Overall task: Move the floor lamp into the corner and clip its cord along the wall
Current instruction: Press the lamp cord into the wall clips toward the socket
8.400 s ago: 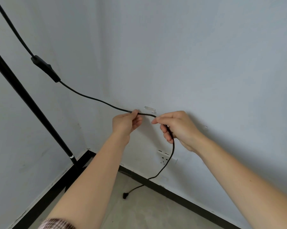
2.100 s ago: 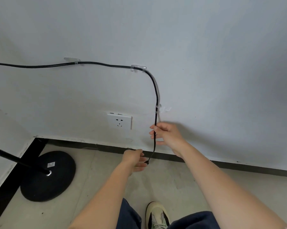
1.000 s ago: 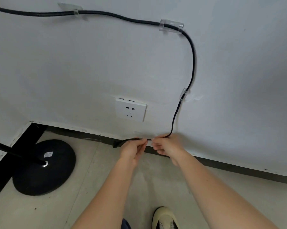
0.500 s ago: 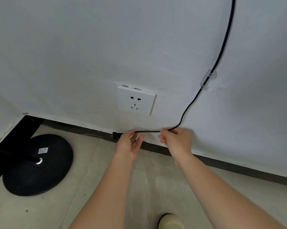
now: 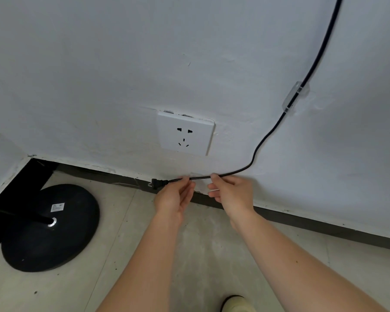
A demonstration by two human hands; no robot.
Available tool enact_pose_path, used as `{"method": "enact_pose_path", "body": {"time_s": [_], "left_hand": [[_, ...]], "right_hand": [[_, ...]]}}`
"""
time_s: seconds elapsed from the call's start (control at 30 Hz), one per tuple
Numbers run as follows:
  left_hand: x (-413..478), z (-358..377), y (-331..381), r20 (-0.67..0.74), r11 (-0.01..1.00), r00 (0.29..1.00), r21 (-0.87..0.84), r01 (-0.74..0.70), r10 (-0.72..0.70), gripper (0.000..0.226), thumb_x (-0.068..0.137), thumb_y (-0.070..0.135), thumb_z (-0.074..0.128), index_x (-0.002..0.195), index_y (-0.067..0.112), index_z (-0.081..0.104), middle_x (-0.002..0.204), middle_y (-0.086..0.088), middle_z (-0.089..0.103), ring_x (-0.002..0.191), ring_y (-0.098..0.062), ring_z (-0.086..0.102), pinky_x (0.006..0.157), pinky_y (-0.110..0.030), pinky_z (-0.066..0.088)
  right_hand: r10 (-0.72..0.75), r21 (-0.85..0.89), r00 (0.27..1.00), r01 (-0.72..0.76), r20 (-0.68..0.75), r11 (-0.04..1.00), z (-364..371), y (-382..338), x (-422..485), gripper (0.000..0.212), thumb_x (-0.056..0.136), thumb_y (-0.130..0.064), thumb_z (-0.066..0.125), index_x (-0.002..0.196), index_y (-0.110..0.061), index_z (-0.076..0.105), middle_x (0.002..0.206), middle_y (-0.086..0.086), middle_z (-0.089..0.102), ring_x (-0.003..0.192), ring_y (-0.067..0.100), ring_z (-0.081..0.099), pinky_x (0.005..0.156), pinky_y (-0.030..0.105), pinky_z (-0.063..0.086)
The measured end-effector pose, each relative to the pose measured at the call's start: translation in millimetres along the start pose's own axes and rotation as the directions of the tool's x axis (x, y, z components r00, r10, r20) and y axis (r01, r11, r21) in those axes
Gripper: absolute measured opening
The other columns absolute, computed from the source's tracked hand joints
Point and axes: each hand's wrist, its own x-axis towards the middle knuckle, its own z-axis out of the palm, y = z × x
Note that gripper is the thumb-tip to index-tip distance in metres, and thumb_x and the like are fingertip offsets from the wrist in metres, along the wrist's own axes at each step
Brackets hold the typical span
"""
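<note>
The black lamp cord (image 5: 314,64) runs down the white wall through a clear clip (image 5: 293,98), then bends left along the wall's foot. My right hand (image 5: 231,194) pinches the cord where it turns level. My left hand (image 5: 175,197) pinches it closer to the end, just behind the black plug (image 5: 157,183), which points left with its prongs free. The lamp's round black base (image 5: 50,228) stands on the floor in the corner at the left, its pole (image 5: 16,215) leaning out of the frame.
A white wall socket (image 5: 185,136) sits above my hands, up and right of the plug. A dark skirting strip (image 5: 302,221) lines the wall's foot. The floor is grey concrete. The tip of a pale shoe (image 5: 236,304) shows at the bottom edge.
The view has dropped closer to the socket, so the upper clips have left the frame. Both hands went from the hanging cord down to its end, which now lies level with the plug pointing left.
</note>
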Motion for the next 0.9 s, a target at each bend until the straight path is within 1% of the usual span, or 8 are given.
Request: {"method": "enact_pose_path", "body": {"time_s": [0.1, 0.2, 0.3, 0.4, 0.53, 0.67, 0.8, 0.9], "left_hand": [[-1.3, -1.3, 0.5, 0.003, 1.0, 1.0, -0.008, -0.017, 0.017, 0.008, 0.082, 0.002, 0.067, 0.089, 0.0, 0.065, 0.083, -0.011, 0.069, 0.068, -0.014, 0.069, 0.054, -0.017, 0.057], [-2.5, -0.9, -1.0, -0.018, 0.997, 0.997, -0.018, -0.076, 0.076, 0.023, 0.08, -0.002, 0.068, 0.102, -0.007, 0.063, 0.09, -0.016, 0.069, 0.063, -0.013, 0.069, 0.058, -0.019, 0.059], [-2.8, -1.6, -2.9, -0.034, 0.993, 0.992, 0.006, -0.119, 0.12, 0.031, 0.078, -0.003, 0.069, 0.107, -0.011, 0.062, 0.095, -0.02, 0.068, 0.064, -0.015, 0.07, 0.064, -0.02, 0.059], [-2.4, -2.1, -3.1, -0.047, 0.991, 0.99, 0.035, -0.131, 0.132, 0.03, 0.078, -0.004, 0.069, 0.106, -0.011, 0.063, 0.086, -0.017, 0.069, 0.066, -0.016, 0.069, 0.063, -0.02, 0.058], [-1.9, -2.1, -4.4, -0.062, 0.99, 0.989, 0.06, -0.131, 0.135, 0.026, 0.077, -0.004, 0.07, 0.102, -0.01, 0.064, 0.084, -0.016, 0.069, 0.071, -0.02, 0.068, 0.062, -0.02, 0.058], [-1.6, 1.0, -6.8, -0.087, 0.986, 0.985, 0.074, -0.146, 0.152, 0.021, 0.076, -0.005, 0.071, 0.096, -0.009, 0.065, 0.082, -0.016, 0.068, 0.071, -0.021, 0.068, 0.06, -0.02, 0.059], [0.6, 3.1, -8.4, -0.098, 0.987, 0.984, 0.077, -0.139, 0.146, 0.008, 0.076, -0.006, 0.07, 0.082, -0.003, 0.066, 0.078, -0.014, 0.069, 0.065, -0.018, 0.069, 0.057, -0.019, 0.058], [2.0, 2.8, -8.9, -0.092, 0.989, 0.987, 0.068, -0.128, 0.134, 0.012, 0.077, -0.005, 0.069, 0.088, -0.006, 0.066, 0.079, -0.014, 0.069, 0.067, -0.018, 0.069, 0.06, -0.019, 0.059]], "right_hand": [[0.0, 0.005, 1.0, 0.0, -0.016, 1.0, 2.5, -0.3, 0.3, 0.019, 0.086, -0.02, 0.067, 0.067, -0.018, 0.066, 0.065, 0.003, 0.069, 0.05, 0.014, 0.062, 0.064, 0.027, 0.052], [0.021, 0.02, 0.999, -0.02, -0.036, 1.0, 4.8, 0.9, 0.3, 0.019, 0.084, -0.019, 0.069, 0.066, -0.019, 0.066, 0.064, 0.004, 0.069, 0.047, 0.015, 0.062, 0.058, 0.025, 0.051], [0.037, 0.013, 0.998, -0.036, -0.051, 0.999, 5.9, 1.4, 1.4, 0.019, 0.083, -0.02, 0.071, 0.064, -0.021, 0.066, 0.064, 0.004, 0.07, 0.049, 0.017, 0.064, 0.06, 0.027, 0.051], [0.039, -0.017, 0.997, -0.04, -0.074, 0.999, 8.3, 0.7, 2.2, 0.021, 0.082, -0.022, 0.071, 0.063, -0.023, 0.065, 0.062, 0.002, 0.07, 0.049, 0.019, 0.065, 0.063, 0.032, 0.054], [0.037, -0.039, 0.995, -0.041, -0.097, 0.998, 10.8, 0.1, 1.7, 0.023, 0.082, -0.022, 0.071, 0.061, -0.025, 0.064, 0.058, 0.001, 0.069, 0.046, 0.019, 0.064, 0.063, 0.035, 0.056], [0.025, -0.066, 0.994, -0.033, -0.105, 0.997, 11.7, -0.3, 2.1, 0.022, 0.083, -0.022, 0.07, 0.061, -0.024, 0.064, 0.055, 0.001, 0.068, 0.043, 0.017, 0.063, 0.06, 0.034, 0.054], [0.038, -0.081, 0.994, -0.047, -0.103, 0.996, 13.3, 2.0, 3.3, 0.021, 0.083, -0.021, 0.068, 0.062, -0.023, 0.065, 0.055, 0.001, 0.068, 0.044, 0.017, 0.064, 0.057, 0.031, 0.053], [0.058, -0.056, 0.99, -0.065, -0.125, 0.996, 16.2, 2.7, 3.3, 0.024, 0.081, -0.018, 0.067, 0.058, -0.022, 0.064, 0.051, 0.0, 0.067, 0.041, 0.016, 0.064, 0.058, 0.036, 0.056]]}}
